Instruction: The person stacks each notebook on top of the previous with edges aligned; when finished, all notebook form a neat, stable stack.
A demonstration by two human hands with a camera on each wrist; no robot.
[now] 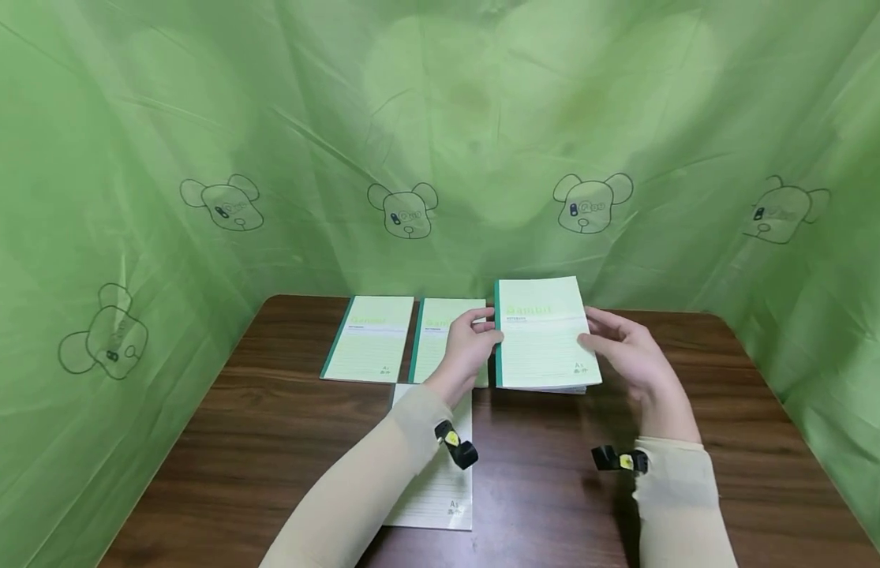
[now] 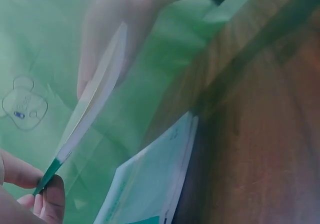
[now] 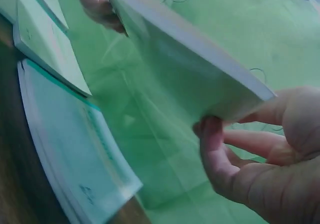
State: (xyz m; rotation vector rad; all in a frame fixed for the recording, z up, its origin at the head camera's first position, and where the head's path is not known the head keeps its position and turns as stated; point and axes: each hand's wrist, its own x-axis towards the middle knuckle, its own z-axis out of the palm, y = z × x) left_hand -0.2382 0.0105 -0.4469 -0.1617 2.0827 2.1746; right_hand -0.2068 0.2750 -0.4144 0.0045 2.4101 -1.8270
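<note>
**A light notebook, pinched at both long edges**

You have the held notebook (image 1: pixel 542 359) right of the middle of the frame, up off the dark wooden table (image 1: pixel 553 481). Your left hand (image 1: pixel 469 347) pinches its teal spine (image 1: pixel 498 367) between thumb and fingers; your right hand (image 1: pixel 634 355) pinches the opposite edge, thumb on the cover. Another notebook (image 2: pixel 150 176) lies beneath it, well apart in the left wrist view. Two more lie left of it in the head view, the far-left notebook (image 1: pixel 368 339) and the middle notebook (image 1: pixel 432 335), with a front notebook (image 1: pixel 432 493) at lower centre, under your left forearm.

Expect it to be light and thin, with a bendy cover that may be slightly slick. The bound spine should be the firmest hold; the loose edge could fan or crease, so pinch cover and pages together there, gently.
</note>
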